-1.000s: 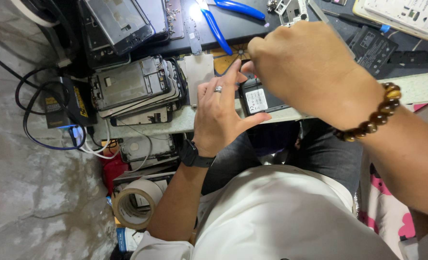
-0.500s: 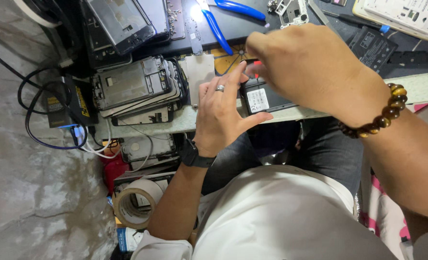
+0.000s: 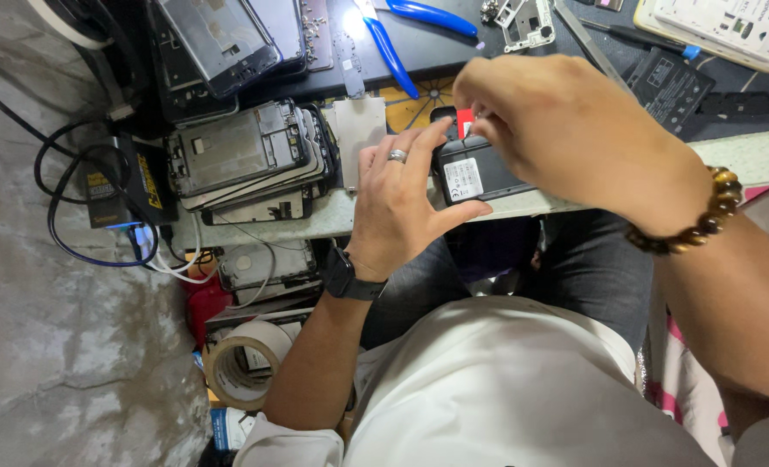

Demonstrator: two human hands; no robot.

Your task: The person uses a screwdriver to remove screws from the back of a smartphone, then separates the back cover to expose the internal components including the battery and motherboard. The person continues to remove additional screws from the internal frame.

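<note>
A cluttered repair bench point(image 3: 765, 151) carries a stack of stripped phone frames point(image 3: 246, 156) at 9 o'clock and blue-handled pliers point(image 3: 406, 30) at 12. Since 1 second ago a small red tab point(image 3: 465, 121) has appeared on the black rectangular phone battery point(image 3: 471, 169), at centre. The left hand point(image 3: 402, 203) braces it, thumb and fingers clamped; the right hand point(image 3: 566, 130) arches over, fingertips pinching the tab.

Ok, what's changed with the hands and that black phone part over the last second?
Little moved. The right hand shifted slightly, so a small red piece now shows at its fingertips above the black phone part. The left hand still steadies that part on the bench edge. The blue pliers lie unmoved.
</note>
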